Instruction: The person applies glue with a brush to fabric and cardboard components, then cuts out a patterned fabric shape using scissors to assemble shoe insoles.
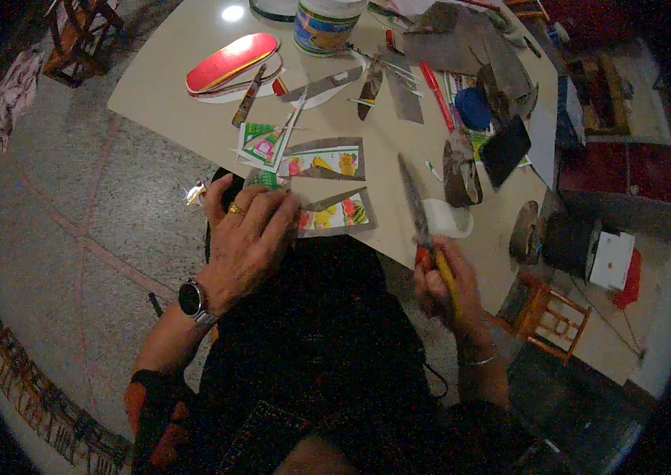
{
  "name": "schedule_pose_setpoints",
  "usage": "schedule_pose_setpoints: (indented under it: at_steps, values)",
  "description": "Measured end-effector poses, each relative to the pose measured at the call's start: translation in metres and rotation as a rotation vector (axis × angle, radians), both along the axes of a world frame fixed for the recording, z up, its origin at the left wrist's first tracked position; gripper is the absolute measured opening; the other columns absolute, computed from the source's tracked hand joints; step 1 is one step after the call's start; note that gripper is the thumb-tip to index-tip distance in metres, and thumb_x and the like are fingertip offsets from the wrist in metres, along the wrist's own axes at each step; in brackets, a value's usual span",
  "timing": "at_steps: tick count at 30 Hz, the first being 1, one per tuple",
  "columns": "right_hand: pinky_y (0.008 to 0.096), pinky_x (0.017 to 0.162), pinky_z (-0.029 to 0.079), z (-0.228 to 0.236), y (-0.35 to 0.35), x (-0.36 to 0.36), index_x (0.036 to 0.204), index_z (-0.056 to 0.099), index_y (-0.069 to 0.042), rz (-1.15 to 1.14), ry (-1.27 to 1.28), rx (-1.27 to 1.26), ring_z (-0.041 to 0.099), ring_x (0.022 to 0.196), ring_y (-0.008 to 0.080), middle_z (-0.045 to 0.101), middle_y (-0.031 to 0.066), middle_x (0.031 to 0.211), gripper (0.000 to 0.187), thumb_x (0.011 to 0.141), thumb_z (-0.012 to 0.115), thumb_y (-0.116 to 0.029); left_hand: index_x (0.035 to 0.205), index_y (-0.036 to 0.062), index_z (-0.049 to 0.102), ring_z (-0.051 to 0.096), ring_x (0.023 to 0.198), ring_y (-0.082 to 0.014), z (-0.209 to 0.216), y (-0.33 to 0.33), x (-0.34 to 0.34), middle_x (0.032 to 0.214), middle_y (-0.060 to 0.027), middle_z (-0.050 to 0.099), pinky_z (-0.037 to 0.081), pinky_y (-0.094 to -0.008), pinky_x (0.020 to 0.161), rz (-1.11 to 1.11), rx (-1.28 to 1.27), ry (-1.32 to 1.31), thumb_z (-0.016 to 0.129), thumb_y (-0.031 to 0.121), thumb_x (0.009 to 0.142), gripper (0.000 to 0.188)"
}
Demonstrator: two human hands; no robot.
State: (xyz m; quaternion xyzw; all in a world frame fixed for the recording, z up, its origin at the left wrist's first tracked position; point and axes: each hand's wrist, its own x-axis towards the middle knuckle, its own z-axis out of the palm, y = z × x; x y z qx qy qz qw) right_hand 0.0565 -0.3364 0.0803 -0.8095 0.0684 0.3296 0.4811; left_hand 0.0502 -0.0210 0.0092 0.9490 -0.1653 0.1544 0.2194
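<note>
My right hand (450, 289) grips scissors with red and yellow handles, their long dark blades (412, 190) pointing away over the table. The blades touch nothing and look nearly closed. At the table's near edge my left hand (248, 237), with a ring and a watch, has its bent fingers on a U-shaped piece of printed card with grey edging (342, 215). Fruit pictures show on the card's two arms. The fingertips and thumb hide its curved end. Just beyond lies a stack of green and white printed card scraps (263, 142).
Red shoe-sole shapes (233, 63) lie at the far left of the table (169, 87). A printed tub (327, 28), grey fabric offcuts (462, 36), a red pen (437, 95), a blue round lid (472, 108) and a dark phone (506, 150) are further back. A wooden chair (549, 321) stands right.
</note>
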Motion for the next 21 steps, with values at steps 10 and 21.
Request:
schedule_pose_setpoints:
  at_steps: [10, 21]
  values:
    - [0.0238, 0.054, 0.039, -0.014, 0.011, -0.044, 0.134, 0.043, -0.009, -0.045, 0.2, 0.335, 0.046, 0.058, 0.0097, 0.049, -0.0001, 0.074, 0.047, 0.099, 0.045, -0.04, 0.108, 0.0087, 0.065, 0.059, 0.097, -0.0209, -0.001, -0.003, 0.001, 0.099, -0.0041, 0.064, 0.033, -0.047, 0.096, 0.032, -0.009, -0.015, 0.07, 0.01, 0.074, 0.035]
    - [0.023, 0.052, 0.037, -0.014, 0.026, -0.029, 0.135, 0.041, -0.005, -0.026, 0.266, 0.293, 0.045, 0.058, 0.0086, 0.048, 0.0002, 0.077, 0.062, 0.094, 0.052, -0.05, 0.109, 0.0083, 0.066, 0.06, 0.096, -0.0195, -0.005, 0.002, 0.003, 0.101, -0.004, 0.064, 0.034, -0.0442, 0.095, 0.021, -0.022, -0.028, 0.07, 0.008, 0.074, 0.035]
